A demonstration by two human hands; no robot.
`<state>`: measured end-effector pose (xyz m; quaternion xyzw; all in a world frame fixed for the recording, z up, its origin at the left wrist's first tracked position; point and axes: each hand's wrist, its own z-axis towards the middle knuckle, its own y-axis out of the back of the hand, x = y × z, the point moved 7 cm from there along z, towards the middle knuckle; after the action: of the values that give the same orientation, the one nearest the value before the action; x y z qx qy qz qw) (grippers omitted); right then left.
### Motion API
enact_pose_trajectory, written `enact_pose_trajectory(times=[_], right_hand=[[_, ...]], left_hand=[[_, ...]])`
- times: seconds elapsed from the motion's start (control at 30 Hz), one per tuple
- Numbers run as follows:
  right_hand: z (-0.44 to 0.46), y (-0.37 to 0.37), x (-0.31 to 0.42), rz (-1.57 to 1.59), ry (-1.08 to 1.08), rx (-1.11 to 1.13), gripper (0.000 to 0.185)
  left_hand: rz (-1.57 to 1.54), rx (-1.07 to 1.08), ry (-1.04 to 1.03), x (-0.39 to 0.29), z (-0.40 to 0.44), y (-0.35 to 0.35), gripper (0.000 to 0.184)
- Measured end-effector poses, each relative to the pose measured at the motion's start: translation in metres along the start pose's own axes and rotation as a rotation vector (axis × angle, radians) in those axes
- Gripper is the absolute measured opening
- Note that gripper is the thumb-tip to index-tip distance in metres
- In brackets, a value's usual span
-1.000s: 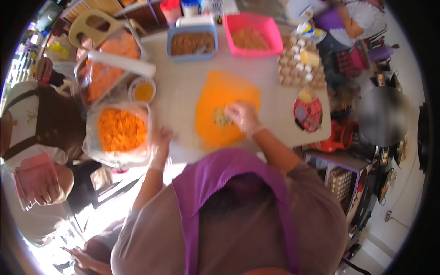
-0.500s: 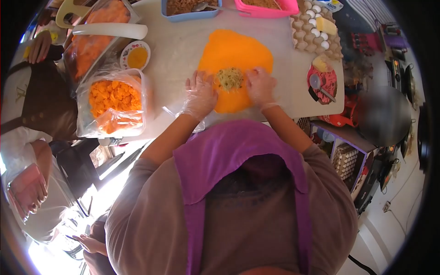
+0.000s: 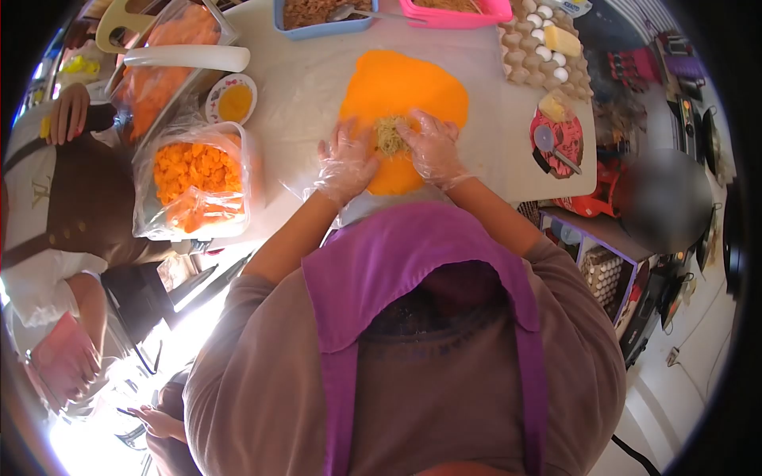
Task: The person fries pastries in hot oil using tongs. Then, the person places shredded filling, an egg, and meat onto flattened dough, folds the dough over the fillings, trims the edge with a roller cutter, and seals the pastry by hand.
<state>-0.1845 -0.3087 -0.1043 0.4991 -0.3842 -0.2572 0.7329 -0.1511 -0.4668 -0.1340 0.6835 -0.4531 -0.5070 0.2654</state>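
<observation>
A flat sheet of orange dough (image 3: 406, 83) lies on the table in front of me. On its lower middle sits a small heap of pale green bean sprouts (image 3: 390, 136). My left hand (image 3: 347, 165), in a clear plastic glove, rests at the dough's left edge beside the heap, its fingers stretched out and slightly blurred. From the right, my right hand (image 3: 432, 152), gloved the same way, reaches over the dough. Its fingers are apart, and some fingertips touch the right side of the sprouts.
At left stand a plastic-lined tub of orange dough pieces (image 3: 197, 170), a saucer of yellow liquid (image 3: 234, 101) and a white-handled tool (image 3: 186, 57). A blue tub (image 3: 325, 30), pink tub (image 3: 460, 20), egg tray (image 3: 516, 63) and pink plate (image 3: 565, 143) line the far and right sides. People stand at left.
My right hand has moved left from the dough's right edge onto the sprouts. The heap looks narrower and more compact. My left hand has stayed nearly in place.
</observation>
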Motion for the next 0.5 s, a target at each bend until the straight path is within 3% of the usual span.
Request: enact_pose_trajectory(times=[0.33, 0.5], right_hand=[[0.01, -0.007, 0.012, -0.02, -0.049, 0.225, 0.036], [0.006, 0.003, 0.009, 0.026, -0.037, 0.166, 0.037]], left_hand=[[-0.055, -0.206, -0.01, 0.008, -0.01, -0.006, 0.049], [-0.065, -0.312, -0.079, 0.002, -0.012, -0.003, 0.046]])
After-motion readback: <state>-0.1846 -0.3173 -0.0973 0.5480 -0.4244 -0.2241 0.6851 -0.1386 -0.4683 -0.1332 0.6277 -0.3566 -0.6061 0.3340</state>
